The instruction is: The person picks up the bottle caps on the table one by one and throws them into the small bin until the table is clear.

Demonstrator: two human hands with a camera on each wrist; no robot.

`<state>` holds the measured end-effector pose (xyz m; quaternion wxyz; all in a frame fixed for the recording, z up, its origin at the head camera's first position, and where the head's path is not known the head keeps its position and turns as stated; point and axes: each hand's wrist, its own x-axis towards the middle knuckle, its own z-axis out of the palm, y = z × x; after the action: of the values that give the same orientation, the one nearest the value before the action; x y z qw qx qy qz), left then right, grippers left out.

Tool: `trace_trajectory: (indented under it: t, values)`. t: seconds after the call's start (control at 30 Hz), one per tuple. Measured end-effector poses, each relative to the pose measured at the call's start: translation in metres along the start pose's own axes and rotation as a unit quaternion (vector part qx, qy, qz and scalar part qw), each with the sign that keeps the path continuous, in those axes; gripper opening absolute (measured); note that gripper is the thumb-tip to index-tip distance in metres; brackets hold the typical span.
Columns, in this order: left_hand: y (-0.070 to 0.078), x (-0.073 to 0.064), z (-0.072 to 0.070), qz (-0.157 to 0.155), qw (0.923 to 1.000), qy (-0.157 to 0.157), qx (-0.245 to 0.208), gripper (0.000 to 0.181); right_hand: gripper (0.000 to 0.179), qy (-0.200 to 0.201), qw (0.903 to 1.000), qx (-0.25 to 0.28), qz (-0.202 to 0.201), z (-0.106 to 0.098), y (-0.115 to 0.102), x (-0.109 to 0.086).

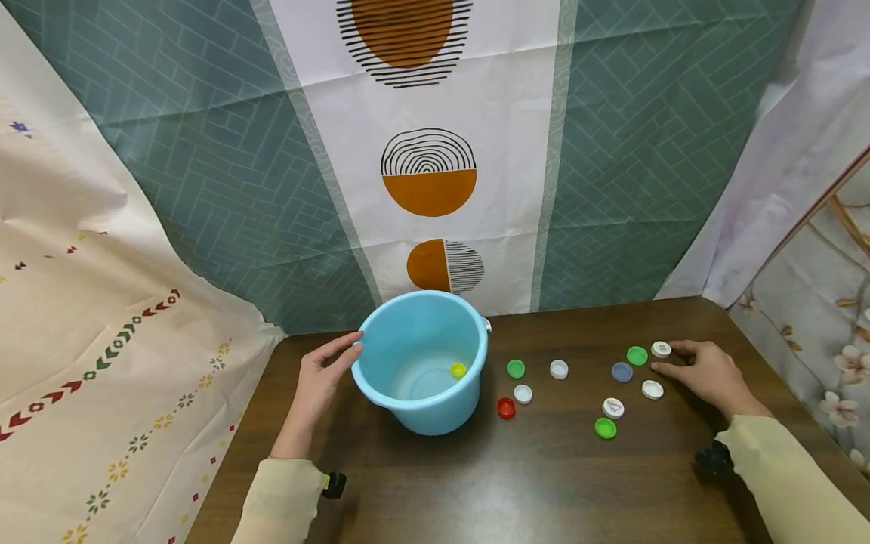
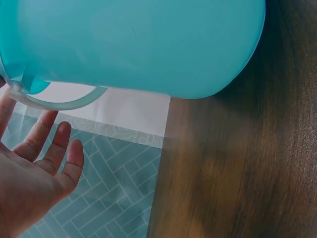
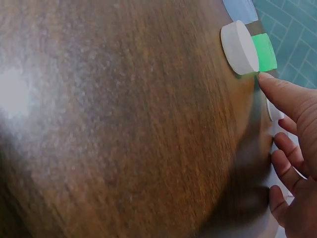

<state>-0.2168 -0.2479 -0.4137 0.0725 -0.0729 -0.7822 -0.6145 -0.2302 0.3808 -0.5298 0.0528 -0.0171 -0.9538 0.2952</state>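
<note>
A light blue bucket stands upright on the table, with a yellow bottle cap lying inside. My left hand holds the bucket's left rim with thumb and forefinger; its other fingers spread below the bucket's handle. At the right, my right hand reaches to a white bottle cap, forefinger at its edge and thumb apart from it. Close by lie a green cap, a blue cap and another white cap. In the right wrist view, the hand partly hides the reached-for cap.
Between bucket and right hand lie more caps: green, red, white, another white, a printed white one and a bright green one. Patterned cloth hangs behind the brown table.
</note>
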Motion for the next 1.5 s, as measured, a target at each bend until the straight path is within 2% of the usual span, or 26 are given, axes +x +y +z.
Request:
trace_trajectory:
  t: [0.07,0.2,0.5,0.83,1.07,1.17,1.37,1.5]
  values:
    - [0.009,-0.002,0.001,-0.002,1.0000,-0.004,0.002,0.037,0.083,0.000,1.0000,-0.002,0.004,0.000,-0.001,0.002]
    - [0.012,-0.002,0.001,0.007,1.0000,-0.004,0.002,0.036,0.083,-0.003,0.9999,-0.008,0.014,-0.001,-0.001,0.005]
    - [0.012,-0.003,0.002,-0.002,1.0000,-0.004,0.001,0.037,0.076,0.007,0.9997,-0.017,0.015,0.003,0.002,0.009]
    - [0.011,-0.006,0.000,-0.007,0.9999,0.009,-0.004,0.036,0.068,0.020,0.9994,-0.026,0.009,0.000,-0.005,0.012]
    - [0.012,-0.003,0.001,-0.001,1.0000,-0.005,0.004,0.036,0.067,0.020,0.9992,-0.028,0.021,0.004,-0.001,0.005]
    - [0.007,0.000,0.000,0.005,0.9999,-0.010,0.001,0.036,0.068,0.019,0.9990,-0.026,0.029,0.004,0.000,0.004]
    - [-0.018,0.007,-0.003,0.011,0.9999,-0.006,-0.007,0.036,0.068,0.020,0.9988,-0.019,0.042,0.003,-0.003,0.003]
    - [-0.022,0.007,-0.004,0.014,0.9999,0.002,-0.006,0.036,0.067,0.024,0.9986,-0.008,0.046,0.000,-0.006,0.003]
